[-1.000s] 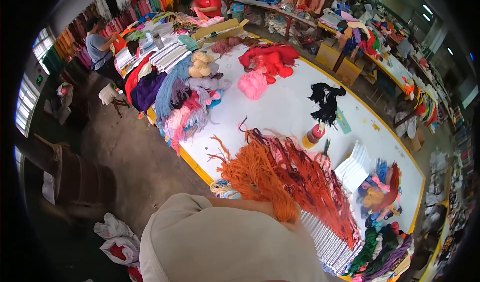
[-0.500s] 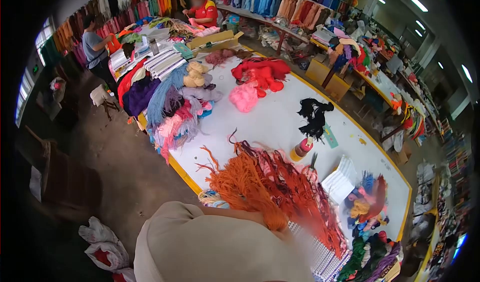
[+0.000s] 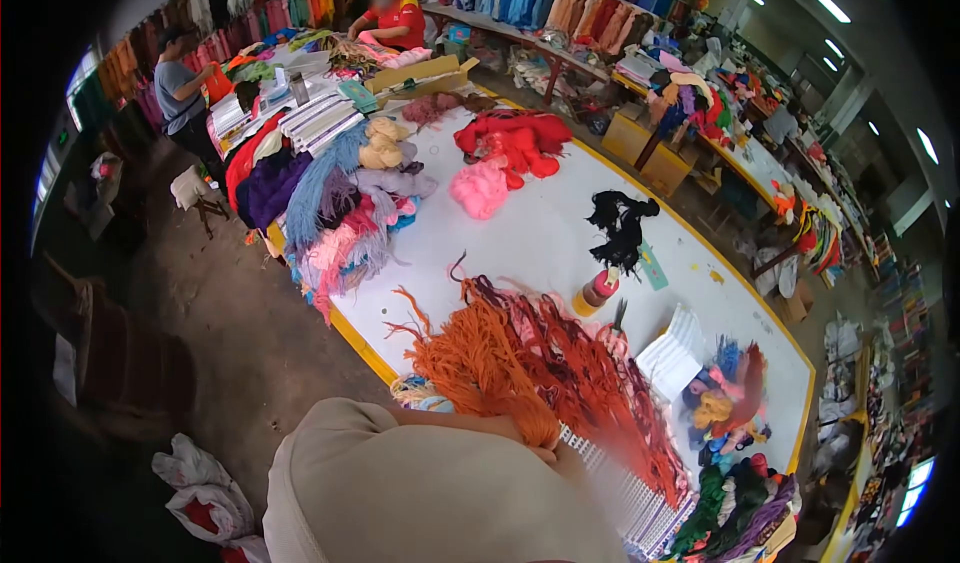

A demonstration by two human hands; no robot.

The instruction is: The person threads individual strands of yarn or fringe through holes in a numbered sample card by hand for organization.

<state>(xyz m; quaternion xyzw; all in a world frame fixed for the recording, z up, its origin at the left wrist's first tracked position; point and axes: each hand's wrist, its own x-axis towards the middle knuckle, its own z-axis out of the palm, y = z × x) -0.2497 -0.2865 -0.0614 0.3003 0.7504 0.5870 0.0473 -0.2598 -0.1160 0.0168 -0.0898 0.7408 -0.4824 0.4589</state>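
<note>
A thick hank of orange yarn (image 3: pixel 480 358) lies at the near side of the table, its loose strands fanned toward the far left. My left hand (image 3: pixel 512 427) is closed on its gathered near end, partly hidden by a beige rounded shape (image 3: pixel 430 488) in front of me. Close to that same end shows a bit of my right hand (image 3: pixel 570 459); its fingers are hidden. Red and dark maroon yarn strands (image 3: pixel 590 383) spread to the right of the hank. Beneath them lies a white patterned sheet (image 3: pixel 640 508).
On the white table (image 3: pixel 430 263) lie red yarn (image 3: pixel 515 143), pink yarn (image 3: pixel 480 191), black yarn (image 3: pixel 622 225), a thread cone (image 3: pixel 597 291), scissors (image 3: pixel 620 315) and folded paper (image 3: pixel 676 355). Mixed yarn piles (image 3: pixel 345 198) line the left edge. Two people (image 3: pixel 178 83) (image 3: pixel 398 21) work at the far end.
The gathered end of the orange hank has shifted slightly up and left with my left hand, and now looks rounder. The whole view has moved a little.
</note>
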